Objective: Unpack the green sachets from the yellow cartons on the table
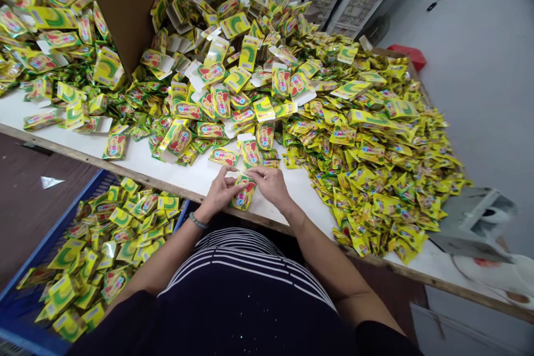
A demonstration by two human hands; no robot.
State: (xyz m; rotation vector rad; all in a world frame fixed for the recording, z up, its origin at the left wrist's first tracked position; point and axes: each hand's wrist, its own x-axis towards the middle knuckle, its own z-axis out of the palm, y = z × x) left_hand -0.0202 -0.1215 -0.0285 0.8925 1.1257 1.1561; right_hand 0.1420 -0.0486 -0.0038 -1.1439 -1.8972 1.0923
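Observation:
A small printed cardboard box (243, 193), green and yellow with red lettering panels, is upright at the table's front edge. My left hand (220, 191) grips it from the left side, thumb across its front. At its top end my right hand (269, 182) is closed, thumb and fingertips pinched at the box's upper edge; whether a flap is between them is too small to tell. Just beyond my hands lie a box with a white open flap (249, 151) and another box (223, 156) on its side.
Heaped boxes (217, 72), many with flaps open, cover the table's middle. A pile of yellow sachets (375, 161) spreads on the right. A cardboard panel (125, 5) stands at left. Below is a blue crate (89, 186) of boxes. A grey metal dispenser (471, 222) sits far right.

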